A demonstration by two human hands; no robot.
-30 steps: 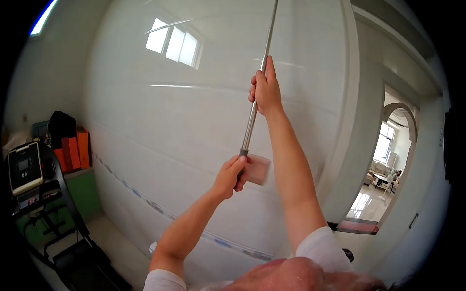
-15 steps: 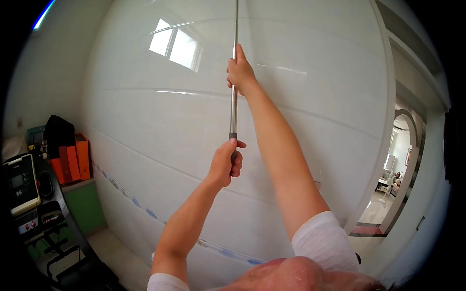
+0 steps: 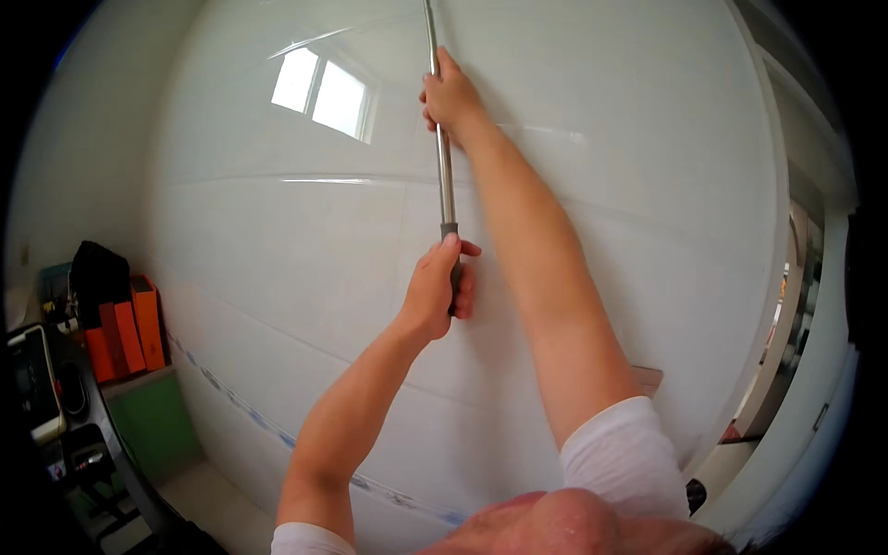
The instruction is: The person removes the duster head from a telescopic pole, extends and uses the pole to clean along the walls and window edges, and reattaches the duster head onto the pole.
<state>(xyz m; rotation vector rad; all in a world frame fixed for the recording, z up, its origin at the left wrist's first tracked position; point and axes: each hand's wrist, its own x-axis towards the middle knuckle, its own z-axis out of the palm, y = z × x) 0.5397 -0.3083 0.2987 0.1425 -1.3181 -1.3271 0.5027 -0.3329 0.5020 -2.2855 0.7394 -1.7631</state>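
Note:
A shiny metal pole (image 3: 445, 185) runs upward in front of a glossy white tiled wall (image 3: 296, 259), and its top end lies beyond the upper edge of the view. My left hand (image 3: 433, 287) is wrapped around the dark grey grip (image 3: 450, 228) at its lower end. Higher up, my right hand (image 3: 451, 97) is closed on the bare metal, its arm stretched out. The pole leans slightly, its top to the left.
At the left stands a treadmill (image 3: 120, 435). Behind it, orange boxes or binders (image 3: 146, 324) and a black bag (image 3: 100, 282) rest on a green cabinet (image 3: 153, 421). A door frame (image 3: 777, 277) borders the wall at right. A window reflects in the tiles.
Both hands sit a little higher in view, still on the pole. The pole has gone from nearly upright to leaning left at its top. The view has turned, showing less of the doorway.

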